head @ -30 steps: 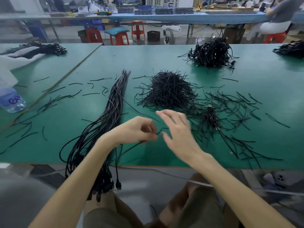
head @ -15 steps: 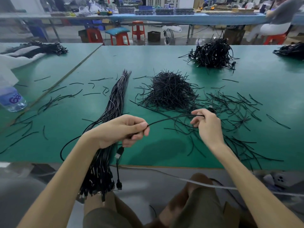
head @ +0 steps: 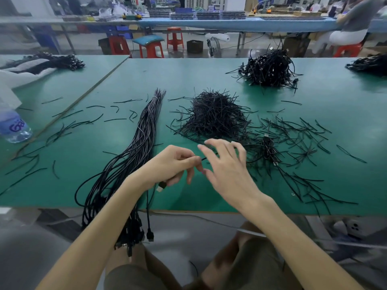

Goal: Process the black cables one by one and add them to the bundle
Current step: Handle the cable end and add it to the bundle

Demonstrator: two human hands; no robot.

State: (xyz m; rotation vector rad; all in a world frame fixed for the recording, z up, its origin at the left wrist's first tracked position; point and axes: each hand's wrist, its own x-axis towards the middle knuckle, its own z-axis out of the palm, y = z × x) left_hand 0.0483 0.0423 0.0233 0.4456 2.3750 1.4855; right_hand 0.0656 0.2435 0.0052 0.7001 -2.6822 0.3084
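My left hand [head: 171, 166] grips a black cable [head: 148, 210] above the green table's [head: 209, 201] front edge. Its connector [head: 161, 187] pokes out under the palm, and its plug [head: 150, 236] hangs below the edge. My right hand [head: 227, 164] hovers right beside the left with fingers spread, by the short cable tip [head: 204, 159] sticking out of the left fist. To the left lies the long bundle of black cables [head: 138, 143], tied at its far end and drooping over the edge. A small coiled cable [head: 268, 150] lies just right of my right hand.
A heap of black ties [head: 215, 116] sits behind my hands, with loose ties [head: 303, 139] scattered right and left. A pile of coiled cables [head: 270, 70] lies at the back; another pile [head: 370, 64] is far right. A water bottle [head: 12, 126] stands at left.
Half a second ago my right hand held the cable stretched out to the right. It has come back beside the left hand and its fingers have spread. The left hand keeps its grip.
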